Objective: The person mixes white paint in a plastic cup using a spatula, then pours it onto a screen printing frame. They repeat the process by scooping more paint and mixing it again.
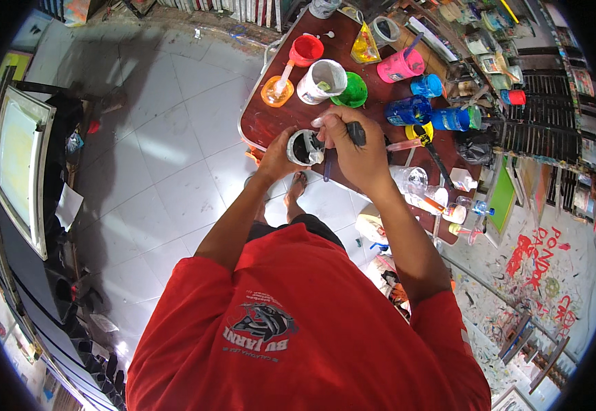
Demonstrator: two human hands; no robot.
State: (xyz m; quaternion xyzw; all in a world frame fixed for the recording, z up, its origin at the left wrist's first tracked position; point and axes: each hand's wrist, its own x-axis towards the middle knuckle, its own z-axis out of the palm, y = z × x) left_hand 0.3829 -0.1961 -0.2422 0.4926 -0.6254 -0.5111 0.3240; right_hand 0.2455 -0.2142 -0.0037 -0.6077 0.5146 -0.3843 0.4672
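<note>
My left hand [276, 162] is wrapped round a small white tub [292, 148] and holds it over the table's near edge. Black paint [302, 146] shows inside the tub, and its rim is smeared. Above its right side is my right hand [362, 149], closed on a black-handled tool [357, 133]. The handle's rounded end sticks out of the fist; the tool's working end is hard to make out at the tub. Just beyond the hands stand a large white tub [322, 81], a green tub [352, 90] and an orange bowl [277, 92] with a pale-handled utensil in it.
The dark red table [260, 118] also bears a red tub [306, 50], a pink tub [400, 65], several blue containers [409, 110] and clear bottles [414, 179]. Left, a framed screen [23, 168] leans above the tiled floor [167, 130]. Black racks [541, 103] stand at right.
</note>
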